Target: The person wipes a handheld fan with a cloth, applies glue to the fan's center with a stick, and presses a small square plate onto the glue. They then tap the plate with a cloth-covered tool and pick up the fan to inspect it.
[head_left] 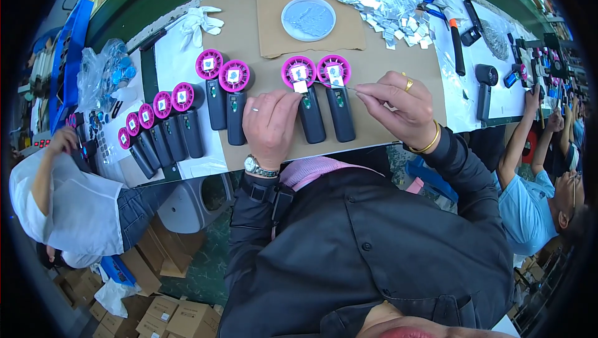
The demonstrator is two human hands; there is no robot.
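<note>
My left hand (270, 123) is closed, its fingertips at a small white square pad (300, 86) over the lower edge of a pink-headed handheld fan (313, 120). In a pinch, my right hand (400, 104) holds a thin metal stick (336, 85) that points left across the neighbouring fan (341, 117). Both fans lie with dark handles toward me and grey-marked white squares on their pink round heads. Left of my left hand lie two more such fans, one of them the fan (236, 117) nearest it. What the stick's tip touches is too small to tell.
A shallow white dish (308, 18) of pale paste stands on cardboard (268, 33). Loose white squares (402, 32) lie by clear plastic bags. Further left are several fans (190, 132) and white gloves (198, 23); at right, an orange-black hammer (456, 48). Co-workers sit on both sides.
</note>
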